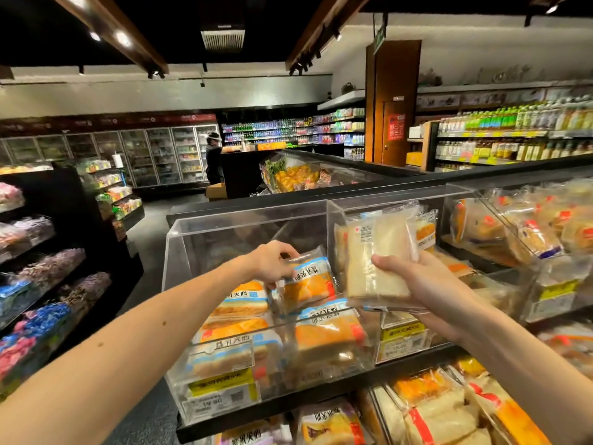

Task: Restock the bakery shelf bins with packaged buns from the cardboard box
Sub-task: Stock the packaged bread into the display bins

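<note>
Both forearms are extended toward mid-frame, the left hand (pixel 272 263) palm-down and pinched on an orange bun packet (pixel 309 282), the right hand (pixel 420 277) curled around pale bun packets (pixel 385 239).

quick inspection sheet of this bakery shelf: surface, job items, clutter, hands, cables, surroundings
surface: black shelf carries clear bins with price labels on their fronts.
job's things: left bin partly filled with orange buns; neighbouring bin holds a few packs.
clutter: nothing seen.
grippers: left hand grips an orange bun pack inside the left bin; right hand holds pale packs upright above the neighbouring bin.
cables: nothing seen.
surroundings: lower shelf buns, drinks shelves, a person at a far counter, a cardboard box on the floor beside it.
</note>
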{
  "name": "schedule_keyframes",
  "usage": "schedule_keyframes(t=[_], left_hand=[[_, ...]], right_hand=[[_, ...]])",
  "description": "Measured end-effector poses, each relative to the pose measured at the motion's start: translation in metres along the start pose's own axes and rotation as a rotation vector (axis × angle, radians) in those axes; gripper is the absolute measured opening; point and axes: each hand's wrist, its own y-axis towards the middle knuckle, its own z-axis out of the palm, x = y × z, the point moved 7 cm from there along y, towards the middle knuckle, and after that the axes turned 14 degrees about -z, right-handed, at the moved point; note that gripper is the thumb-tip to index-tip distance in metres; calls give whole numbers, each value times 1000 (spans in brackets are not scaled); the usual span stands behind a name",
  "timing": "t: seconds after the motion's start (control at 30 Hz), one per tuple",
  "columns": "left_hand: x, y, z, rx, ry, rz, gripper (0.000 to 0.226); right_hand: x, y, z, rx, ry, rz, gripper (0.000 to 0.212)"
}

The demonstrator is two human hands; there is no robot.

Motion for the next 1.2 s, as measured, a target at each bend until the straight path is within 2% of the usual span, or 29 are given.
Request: schedule_keyframes(t=[0.07,0.27,0.33,0.4,0.47,0.53,0.6,0.67,0.73,0.8,0.93,1.0,1.1,1.13,1.2], left_hand=[[0,8,-2,-151,203,34,38],[-11,8,13,-371,727,89,44],[-22,3,16,-448,851,146,49],[-28,1,12,-458,866,149,49],[-30,-7,-2,-442,668,105,37],[-27,-24,-20,-405,257,63,31],[-25,-50,-33,-257,-244,40,48],[-19,-82,-39,-50,-675,-25,65],[-17,-110,-40,145,-864,-53,70],[-16,-126,-41,232,-873,-47,69],[14,-125,-52,74,-819,-111,45],[33,-124,-57,19,-745,-145,35],[52,-126,-66,-19,-729,-165,27],[56,-127,-69,-35,-734,-172,26],[62,-127,-72,-41,-701,-197,26]], right_hand=[[1,-1,3,35,0,-23,35],[4,2,12,94,-16,-114,36],[5,3,19,128,-40,-141,41],[8,4,25,137,-111,-193,41],[15,7,28,140,-310,-349,37],[23,7,30,142,-585,-542,35],[31,3,38,141,-810,-746,34],[31,-1,51,174,-1006,-923,46],[23,2,66,236,-1206,-969,70],[15,4,83,304,-1290,-998,79],[6,8,109,405,-1155,-932,76],[2,11,115,440,-1062,-836,86],[-11,25,108,423,-981,-546,100],[-17,31,106,417,-899,-404,94],[-28,36,110,426,-653,-193,68]])
